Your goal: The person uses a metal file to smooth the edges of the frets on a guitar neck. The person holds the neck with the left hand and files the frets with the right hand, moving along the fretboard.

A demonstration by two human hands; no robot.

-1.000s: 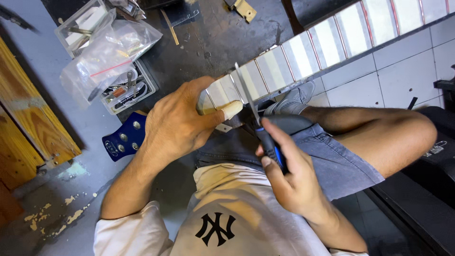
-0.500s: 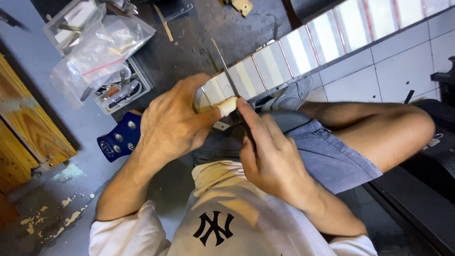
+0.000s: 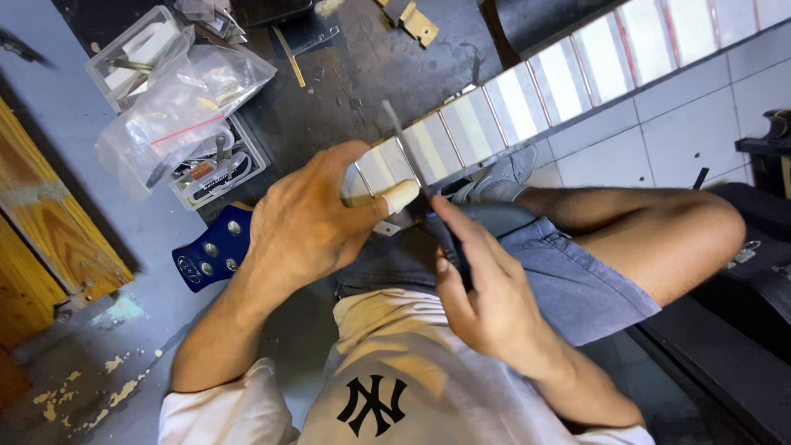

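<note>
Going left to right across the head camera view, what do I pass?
Wooden boards → clear plastic bag → blue guitar headstock → left hand → right hand → bare knee.

Beyond the left hand (image 3: 309,222), the dark workbench (image 3: 354,82) carries a clear plastic bag (image 3: 177,115), parts boxes (image 3: 214,169) and a brass hinge (image 3: 416,21).

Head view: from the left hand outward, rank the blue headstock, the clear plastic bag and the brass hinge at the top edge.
Measured from the left hand, which grips the taped guitar neck:
1. Blue headstock, just left of the wrist, nearest.
2. Clear plastic bag, up and to the left on the dark floor.
3. Brass hinge, at the top edge, farthest.
</note>
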